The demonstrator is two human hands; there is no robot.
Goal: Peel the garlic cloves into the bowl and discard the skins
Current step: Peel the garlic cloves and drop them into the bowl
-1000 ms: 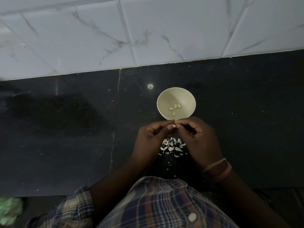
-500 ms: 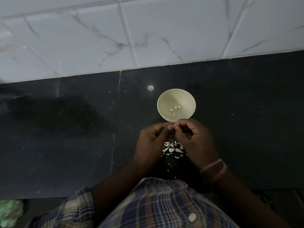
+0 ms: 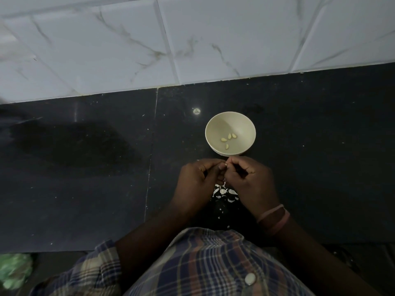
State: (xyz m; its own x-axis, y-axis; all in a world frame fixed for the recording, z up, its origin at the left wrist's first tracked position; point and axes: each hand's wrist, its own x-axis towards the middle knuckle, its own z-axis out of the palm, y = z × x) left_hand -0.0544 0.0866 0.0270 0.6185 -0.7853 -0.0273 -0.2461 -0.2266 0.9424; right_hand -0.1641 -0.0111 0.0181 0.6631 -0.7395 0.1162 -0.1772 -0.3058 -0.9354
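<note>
Nearest the camera, below the hands, a plaid shirt (image 3: 213,263) fills the lower frame; a green, blurred object (image 3: 15,270) lies at the far lower left, unidentified.

Directly beneath and between the two hands, a heap of pale skins (image 3: 224,192) lies on the dark desk (image 3: 85,178), with a few loose flakes trailing back toward the shirt. These skins are not yet discarded, as far as can be judged.

The left hand (image 3: 197,182) and the right hand (image 3: 253,182) meet fingertip to fingertip just above that heap. Both have their fingers curled inward, pinching a small pale item at the point of contact, taken to be a garlic clove (image 3: 224,165) under peeling; only a sliver shows, so how much skin remains on it cannot be told. A pink band (image 3: 272,216) sits on the right wrist.

Just beyond the fingertips, near but not touching them, stands the cream bowl (image 3: 215,127). Four peeled cloves (image 3: 228,138) rest in its bottom, three clustered and one slightly nearer the hands.

Beyond the bowl, a small bright spot (image 3: 196,111) marks the desk, and farther back a white marbled tile wall (image 3: 192,39) rises.

Assessment: four cloves finished, a fifth in progress. No stock of unpeeled garlic is visible, so the remaining quantity cannot be determined. Clearing the skin heap is outstanding.
</note>
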